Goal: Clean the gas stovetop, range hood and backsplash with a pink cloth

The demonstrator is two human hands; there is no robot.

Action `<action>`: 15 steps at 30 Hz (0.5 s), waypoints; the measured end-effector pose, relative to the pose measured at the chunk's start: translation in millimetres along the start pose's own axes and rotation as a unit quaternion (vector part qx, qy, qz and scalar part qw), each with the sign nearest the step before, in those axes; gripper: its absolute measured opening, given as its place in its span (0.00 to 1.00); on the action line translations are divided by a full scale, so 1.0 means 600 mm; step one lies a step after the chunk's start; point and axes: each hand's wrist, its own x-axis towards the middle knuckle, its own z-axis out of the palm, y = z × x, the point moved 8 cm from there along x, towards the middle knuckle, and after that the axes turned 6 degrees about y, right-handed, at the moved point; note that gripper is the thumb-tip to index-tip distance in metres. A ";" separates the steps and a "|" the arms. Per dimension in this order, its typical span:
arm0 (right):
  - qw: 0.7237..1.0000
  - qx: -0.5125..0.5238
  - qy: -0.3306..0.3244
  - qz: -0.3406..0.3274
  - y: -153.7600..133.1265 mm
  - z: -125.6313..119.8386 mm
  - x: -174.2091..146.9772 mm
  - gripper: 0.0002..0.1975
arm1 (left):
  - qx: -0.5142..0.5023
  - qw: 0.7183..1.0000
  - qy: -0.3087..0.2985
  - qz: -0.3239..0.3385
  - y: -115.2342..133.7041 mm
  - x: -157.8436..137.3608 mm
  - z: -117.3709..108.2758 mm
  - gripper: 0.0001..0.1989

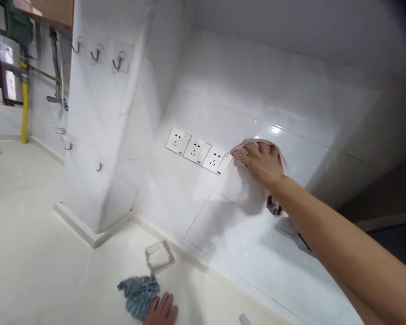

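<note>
My right hand (262, 163) presses a pale pink cloth (277, 146) flat against the white tiled wall (203, 216), just right of a row of three white power sockets (194, 150). A dark patterned end of fabric (274, 205) hangs below my wrist. At the bottom, my left hand (162, 311) rests on the cream countertop (71, 284), fingers stretched out, with its wrist out of frame. A crumpled blue-grey cloth (139, 293) lies against that hand's left side; whether the fingers cover part of it I cannot tell.
A square wire frame (159, 256) lies on the counter by the wall's base. Several hooks (117, 61) stick out from the pillar (88, 104) at left. Beyond it run a yellow hose (25, 108) and pipes (56, 67). A white object's tip (244, 319) shows at the bottom.
</note>
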 end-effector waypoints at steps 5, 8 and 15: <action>0.997 0.009 0.028 0.077 0.018 -0.009 0.000 0.26 | -0.015 1.000 0.006 -0.001 -0.001 0.004 -0.016 0.24; 0.999 0.012 0.003 0.045 0.002 -0.005 -0.006 0.26 | -0.023 1.000 -0.002 -0.003 0.000 0.004 -0.016 0.24; 0.996 0.069 -0.024 0.050 0.014 0.012 0.013 0.27 | -0.004 0.998 -0.053 -0.020 0.001 -0.002 0.010 0.29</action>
